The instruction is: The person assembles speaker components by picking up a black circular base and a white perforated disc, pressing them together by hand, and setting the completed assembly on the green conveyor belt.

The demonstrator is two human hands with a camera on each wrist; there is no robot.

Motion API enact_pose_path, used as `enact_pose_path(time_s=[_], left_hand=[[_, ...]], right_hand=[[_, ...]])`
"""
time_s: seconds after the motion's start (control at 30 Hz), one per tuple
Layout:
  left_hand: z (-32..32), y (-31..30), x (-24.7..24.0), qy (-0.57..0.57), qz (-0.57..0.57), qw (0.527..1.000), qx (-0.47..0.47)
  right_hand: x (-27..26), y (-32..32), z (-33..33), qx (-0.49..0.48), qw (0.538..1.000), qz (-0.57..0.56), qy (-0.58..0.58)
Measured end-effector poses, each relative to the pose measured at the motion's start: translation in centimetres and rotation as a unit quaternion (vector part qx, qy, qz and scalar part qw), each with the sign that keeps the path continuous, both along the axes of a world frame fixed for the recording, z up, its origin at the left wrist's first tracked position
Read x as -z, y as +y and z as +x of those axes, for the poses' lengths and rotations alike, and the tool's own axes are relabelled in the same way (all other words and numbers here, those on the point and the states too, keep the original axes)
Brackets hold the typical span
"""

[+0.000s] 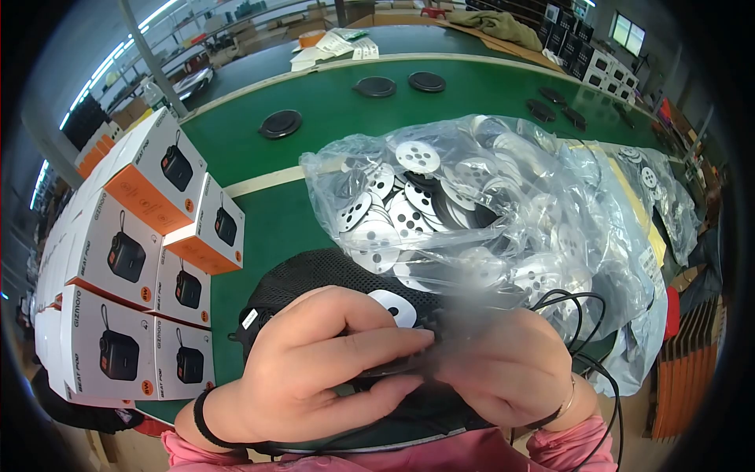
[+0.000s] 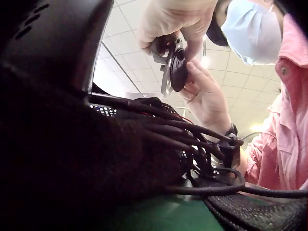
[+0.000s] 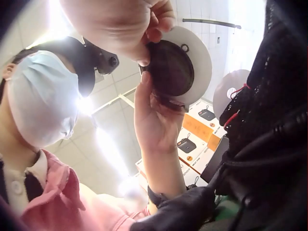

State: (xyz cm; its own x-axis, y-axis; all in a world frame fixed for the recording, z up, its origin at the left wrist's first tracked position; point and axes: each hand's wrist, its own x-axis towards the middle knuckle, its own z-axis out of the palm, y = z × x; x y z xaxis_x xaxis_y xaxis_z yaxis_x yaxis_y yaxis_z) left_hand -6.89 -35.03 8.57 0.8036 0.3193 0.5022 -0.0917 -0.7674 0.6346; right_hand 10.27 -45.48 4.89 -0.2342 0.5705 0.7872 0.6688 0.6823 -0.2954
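Both hands meet over the front of the bench around a round black disc with a small loop on its rim. Lying against the disc is a larger pale disc. My left hand pinches the black disc's edge between thumb and fingers. From the other side my right hand grips the edge with curled fingers; a grey blur covers its fingertips in the head view. In the left wrist view, the black disc appears nearly edge-on. Behind the hands, a white disc lies by a black mesh bag.
A clear plastic bag of white perforated discs lies ahead. White-and-orange speaker boxes are stacked at left. Several black discs lie on the green belt. Black cables loop beside the right hand.
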Motion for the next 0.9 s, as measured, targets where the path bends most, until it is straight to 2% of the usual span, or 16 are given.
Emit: enact_pose_path(time_s=[0.4, 0.9], left_hand=[[0.05, -0.18, 0.22, -0.011, 0.002, 1.0, 0.001], [0.02, -0.3, 0.35, -0.01, -0.016, 1.0, 0.005]], right_hand=[[0.44, -0.76, -0.43, 0.054, 0.997, 0.028, -0.04], [0.78, -0.5, -0.82, 0.057, 0.998, 0.027, 0.005]])
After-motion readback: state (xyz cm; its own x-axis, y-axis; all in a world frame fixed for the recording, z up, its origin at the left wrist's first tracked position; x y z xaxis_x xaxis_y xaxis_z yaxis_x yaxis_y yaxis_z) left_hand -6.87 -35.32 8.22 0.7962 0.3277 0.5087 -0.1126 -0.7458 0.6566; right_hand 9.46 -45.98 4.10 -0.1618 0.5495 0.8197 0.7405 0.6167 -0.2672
